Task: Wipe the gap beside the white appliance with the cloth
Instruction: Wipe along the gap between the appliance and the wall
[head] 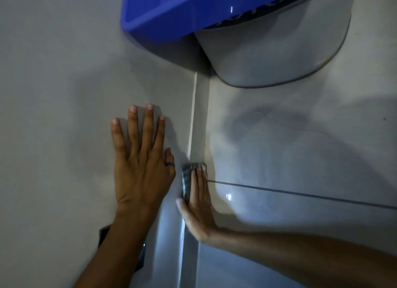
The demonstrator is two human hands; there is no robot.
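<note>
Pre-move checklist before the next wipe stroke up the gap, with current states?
1. Cloth under the right hand: ok, fingers press it flat.
2. Cloth sits in the gap: ok, at its lower part beside the white appliance.
3. Left hand braced: ok, palm flat on the appliance, fingers spread, holding nothing.
4. Path upward free: ok as far as the blue tub and white basin sitting above the gap's top.
5. Dirt left in the gap: cannot tell, lighting too dim.
6. Cloth reaches the gap's full depth: cannot tell.
</note>
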